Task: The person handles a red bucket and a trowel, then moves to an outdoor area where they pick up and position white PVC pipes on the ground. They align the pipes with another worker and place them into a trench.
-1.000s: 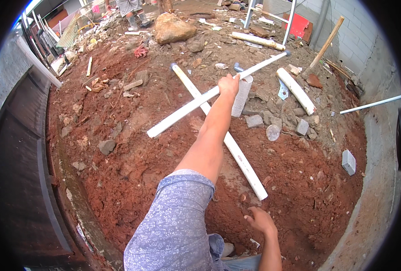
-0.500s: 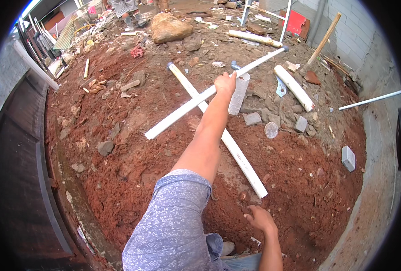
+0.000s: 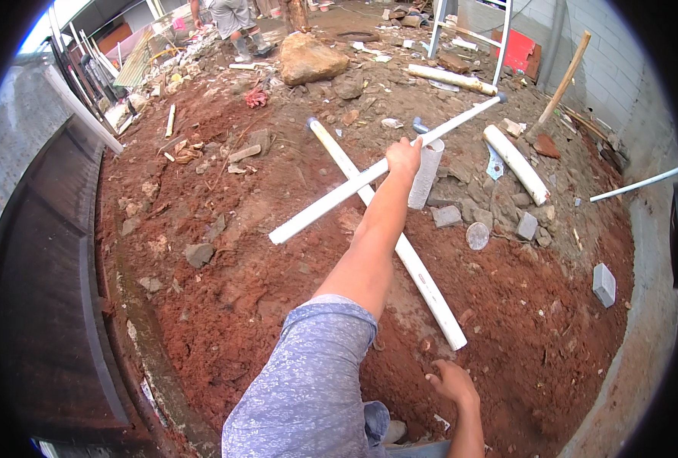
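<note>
My left hand [image 3: 404,156], arm stretched forward, is closed around a long white plastic pipe [image 3: 320,208]. This pipe slants from lower left to upper right, with a grey fitting [image 3: 501,98] at its far end. Below it a second white pipe [image 3: 423,278] lies on the soil, and the two cross in the picture. Just beyond my left hand is a short, rough whitish pipe [image 3: 426,179], nearly upright and partly hidden at its top. My right hand [image 3: 455,380] hangs low near the second pipe's near end, fingers apart and holding nothing.
Red soil slopes up to rubble, bricks and a big rock [image 3: 312,59]. Another pipe piece [image 3: 516,164], a wooden post [image 3: 566,85] and a grey block [image 3: 603,285] are on the right. Walls flank both sides. A person in boots [image 3: 239,34] stands far back, near a ladder [image 3: 468,34].
The whole view has shifted, so the scene sits farther right and slightly lower. My left hand keeps its hold on the pipe, which has barely moved over the ground.
</note>
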Demonstrator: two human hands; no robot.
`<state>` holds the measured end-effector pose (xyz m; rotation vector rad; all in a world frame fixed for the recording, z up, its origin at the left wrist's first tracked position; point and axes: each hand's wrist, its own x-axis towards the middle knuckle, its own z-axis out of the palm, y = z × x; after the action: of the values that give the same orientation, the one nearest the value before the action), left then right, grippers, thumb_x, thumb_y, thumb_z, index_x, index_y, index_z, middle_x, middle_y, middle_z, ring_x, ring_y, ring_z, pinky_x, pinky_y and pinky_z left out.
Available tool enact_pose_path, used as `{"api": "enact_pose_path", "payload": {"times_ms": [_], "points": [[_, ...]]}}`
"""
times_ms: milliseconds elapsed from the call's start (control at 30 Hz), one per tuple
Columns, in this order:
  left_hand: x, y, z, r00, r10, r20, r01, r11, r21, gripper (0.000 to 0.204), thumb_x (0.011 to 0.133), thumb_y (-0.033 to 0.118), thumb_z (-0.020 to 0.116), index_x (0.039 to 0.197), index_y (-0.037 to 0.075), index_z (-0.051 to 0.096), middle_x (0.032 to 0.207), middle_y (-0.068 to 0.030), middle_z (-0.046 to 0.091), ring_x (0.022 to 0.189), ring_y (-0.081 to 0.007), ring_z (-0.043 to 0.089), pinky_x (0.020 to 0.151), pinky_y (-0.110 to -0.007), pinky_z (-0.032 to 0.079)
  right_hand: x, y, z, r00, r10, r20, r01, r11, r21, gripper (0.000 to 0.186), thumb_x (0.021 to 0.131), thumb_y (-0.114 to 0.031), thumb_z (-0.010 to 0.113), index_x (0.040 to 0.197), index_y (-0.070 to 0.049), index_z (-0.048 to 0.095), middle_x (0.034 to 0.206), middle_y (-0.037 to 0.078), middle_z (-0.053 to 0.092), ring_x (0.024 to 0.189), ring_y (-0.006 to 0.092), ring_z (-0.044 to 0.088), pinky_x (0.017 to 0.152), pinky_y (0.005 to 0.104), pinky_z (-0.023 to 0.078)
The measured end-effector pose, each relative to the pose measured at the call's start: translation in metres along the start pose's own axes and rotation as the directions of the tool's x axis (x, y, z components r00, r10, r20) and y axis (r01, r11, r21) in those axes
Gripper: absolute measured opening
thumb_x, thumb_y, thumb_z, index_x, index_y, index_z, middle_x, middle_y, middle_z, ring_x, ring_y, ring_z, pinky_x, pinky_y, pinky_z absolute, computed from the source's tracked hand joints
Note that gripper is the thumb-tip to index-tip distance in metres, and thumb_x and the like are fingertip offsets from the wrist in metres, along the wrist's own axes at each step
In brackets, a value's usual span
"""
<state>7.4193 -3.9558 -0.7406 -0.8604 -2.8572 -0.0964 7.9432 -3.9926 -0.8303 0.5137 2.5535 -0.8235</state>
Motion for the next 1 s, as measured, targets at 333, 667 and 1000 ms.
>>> {"api": "enact_pose_path", "payload": {"times_ms": [333,667,1000], "points": [[0.005,-0.004,0.007,1.000,-0.006,-0.011,0.005,1.000,-0.012,0.047,0.107,0.022,0.040,0.152,0.032,0.040,0.119,-0.0124,0.060,0.106,-0.0318,0.068,0.079,-0.043,0.058,-0.002,-0.008,-0.008,1.000,0.020,0.024,-0.020,1.000,0.005,0.042,0.093,-0.035,0.065,0.126,-0.009,0.062,0.120,0.019,0.064,0.114,0.0386,0.061,0.097,0.0471,0.048],[0.007,-0.014,0.014,0.996,-0.075,-0.041,0.070,0.993,-0.099,0.043,0.109,0.041,0.033,0.140,0.022,0.056,0.118,-0.0125,0.061,0.110,-0.0330,0.066,0.083,-0.046,0.056,0.000,-0.011,-0.005,0.999,0.005,0.044,-0.004,1.000,-0.021,0.043,0.093,-0.036,0.065,0.126,-0.009,0.061,0.118,0.020,0.064,0.112,0.0397,0.062,0.095,0.0482,0.049],[0.028,-0.037,0.029,0.989,-0.146,-0.025,0.143,0.984,-0.102,0.040,0.106,0.026,0.042,0.146,0.029,0.047,0.122,-0.0148,0.060,0.105,-0.0362,0.068,0.080,-0.046,0.058,0.016,0.002,0.006,0.998,-0.048,0.049,0.050,0.998,-0.045,0.049,0.093,-0.038,0.065,0.132,-0.010,0.060,0.124,0.024,0.064,0.116,0.0406,0.061,0.098,0.0491,0.049]]}}
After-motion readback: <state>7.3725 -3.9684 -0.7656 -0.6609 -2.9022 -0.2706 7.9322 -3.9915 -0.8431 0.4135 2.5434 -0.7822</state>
